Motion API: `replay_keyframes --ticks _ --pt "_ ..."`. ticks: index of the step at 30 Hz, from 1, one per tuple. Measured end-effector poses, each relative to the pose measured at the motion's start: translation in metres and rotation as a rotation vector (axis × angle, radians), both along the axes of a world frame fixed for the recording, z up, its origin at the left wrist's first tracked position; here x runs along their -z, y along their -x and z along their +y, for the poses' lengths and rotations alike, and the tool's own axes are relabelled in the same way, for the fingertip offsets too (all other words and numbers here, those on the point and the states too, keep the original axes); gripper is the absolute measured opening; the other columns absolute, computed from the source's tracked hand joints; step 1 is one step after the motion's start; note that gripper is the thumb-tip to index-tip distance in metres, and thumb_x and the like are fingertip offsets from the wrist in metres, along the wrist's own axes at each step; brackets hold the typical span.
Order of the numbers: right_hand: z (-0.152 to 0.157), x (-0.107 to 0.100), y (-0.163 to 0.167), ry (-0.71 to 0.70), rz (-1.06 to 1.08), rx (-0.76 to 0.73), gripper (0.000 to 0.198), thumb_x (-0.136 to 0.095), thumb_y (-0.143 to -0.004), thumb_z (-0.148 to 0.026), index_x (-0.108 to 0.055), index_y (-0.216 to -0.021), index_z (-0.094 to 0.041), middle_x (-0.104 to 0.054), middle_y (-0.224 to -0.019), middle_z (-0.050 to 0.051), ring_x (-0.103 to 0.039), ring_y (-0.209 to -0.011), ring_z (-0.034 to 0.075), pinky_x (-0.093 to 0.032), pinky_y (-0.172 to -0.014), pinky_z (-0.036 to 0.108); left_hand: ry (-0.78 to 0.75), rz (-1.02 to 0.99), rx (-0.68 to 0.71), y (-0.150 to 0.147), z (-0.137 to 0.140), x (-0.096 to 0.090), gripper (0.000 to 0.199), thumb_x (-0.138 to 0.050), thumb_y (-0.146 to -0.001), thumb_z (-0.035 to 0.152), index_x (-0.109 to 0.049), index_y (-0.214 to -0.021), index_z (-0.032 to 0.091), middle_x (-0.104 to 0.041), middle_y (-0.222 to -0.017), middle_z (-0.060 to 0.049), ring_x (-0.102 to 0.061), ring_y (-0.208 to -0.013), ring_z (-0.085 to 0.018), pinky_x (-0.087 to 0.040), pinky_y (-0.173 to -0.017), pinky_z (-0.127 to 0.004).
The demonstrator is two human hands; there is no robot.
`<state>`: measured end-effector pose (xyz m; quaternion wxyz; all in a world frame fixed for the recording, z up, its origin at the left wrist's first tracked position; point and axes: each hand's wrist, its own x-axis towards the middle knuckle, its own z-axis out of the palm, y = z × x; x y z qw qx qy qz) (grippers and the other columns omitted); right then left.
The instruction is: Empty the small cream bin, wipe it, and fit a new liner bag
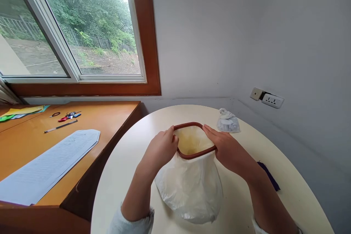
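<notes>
A brown ring (196, 154) with rounded corners frames the open top of a white plastic bag (192, 190). Below the ring, the bag spreads loosely over the round table, and whatever it covers is hidden. Through the opening the inside looks yellowish. My left hand (161, 149) is closed at the ring's left side, fingers curled in over the edge. On the opposite side, my right hand (226, 148) grips the ring, with fingers along its top and the thumb out of sight.
A tied clear bag (229, 122) stands at the back of the round table (120, 175). Dark folded cloth (269, 176) lies right of my forearm. On the wooden desk (117, 111) are papers (60, 161), a pen (60, 127) and keys (70, 116). Wall sockets (272, 100) are at right.
</notes>
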<state>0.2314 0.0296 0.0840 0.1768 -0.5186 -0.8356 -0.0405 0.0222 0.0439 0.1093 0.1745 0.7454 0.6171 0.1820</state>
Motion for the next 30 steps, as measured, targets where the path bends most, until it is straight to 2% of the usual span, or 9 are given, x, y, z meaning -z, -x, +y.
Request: replay_keyframes --ticks 6,8,13,19,23,30 --pt "0.001 0.001 -0.003 0.074 0.016 -0.010 0.070 -0.032 -0.071 0.002 -0.028 -0.138 -0.018 -0.036 -0.141 0.008 -0.037 -0.127 0.021 -0.039 -0.098 0.041 0.050 0.032 0.036 0.002 0.002 0.002 0.026 -0.028 -0.086 0.032 -0.051 -0.092 0.020 -0.053 -0.065 -0.002 -0.046 -0.054 -0.016 -0.031 -0.046 -0.025" --pt "0.002 0.002 -0.005 0.115 0.010 -0.013 0.075 -0.030 -0.068 0.005 -0.026 -0.139 -0.017 -0.032 -0.142 0.007 -0.035 -0.128 0.020 -0.038 -0.099 0.041 0.070 0.025 0.056 0.004 0.003 0.001 0.030 -0.029 -0.087 0.037 -0.051 -0.098 0.020 -0.055 -0.067 -0.003 -0.048 -0.055 -0.016 -0.032 -0.047 -0.025" --pt "0.001 0.004 -0.009 0.194 0.038 -0.029 0.081 -0.028 -0.065 0.006 -0.019 -0.141 -0.019 -0.025 -0.145 0.005 -0.031 -0.130 0.019 -0.037 -0.101 0.040 0.117 0.006 0.102 0.010 0.003 0.000 0.045 -0.030 -0.086 0.049 -0.046 -0.116 0.020 -0.060 -0.072 -0.004 -0.055 -0.062 -0.019 -0.035 -0.052 -0.026" --pt "0.001 0.004 -0.010 0.265 0.074 -0.027 0.080 -0.028 -0.067 0.005 -0.016 -0.142 -0.019 -0.021 -0.147 0.004 -0.028 -0.132 0.020 -0.035 -0.103 0.041 0.200 -0.016 0.190 0.016 0.001 -0.003 0.070 -0.042 -0.075 0.064 -0.035 -0.128 0.017 -0.061 -0.074 -0.003 -0.056 -0.062 -0.018 -0.036 -0.052 -0.024" --pt "-0.001 0.002 -0.009 0.291 0.056 0.003 0.078 -0.028 -0.069 0.004 -0.015 -0.142 -0.019 -0.018 -0.147 0.004 -0.028 -0.131 0.021 -0.036 -0.102 0.042 0.233 -0.055 0.240 0.017 -0.001 -0.004 0.080 -0.046 -0.071 0.067 -0.027 -0.132 0.019 -0.061 -0.076 -0.002 -0.055 -0.065 -0.018 -0.037 -0.052 -0.023" --pt "-0.001 0.002 -0.009 0.263 0.060 -0.009 0.078 -0.028 -0.068 0.004 -0.018 -0.142 -0.019 -0.021 -0.146 0.004 -0.031 -0.130 0.022 -0.037 -0.101 0.042 0.230 -0.061 0.250 0.016 -0.001 -0.005 0.080 -0.049 -0.069 0.067 -0.028 -0.130 0.020 -0.059 -0.073 -0.001 -0.052 -0.063 -0.017 -0.036 -0.051 -0.023"
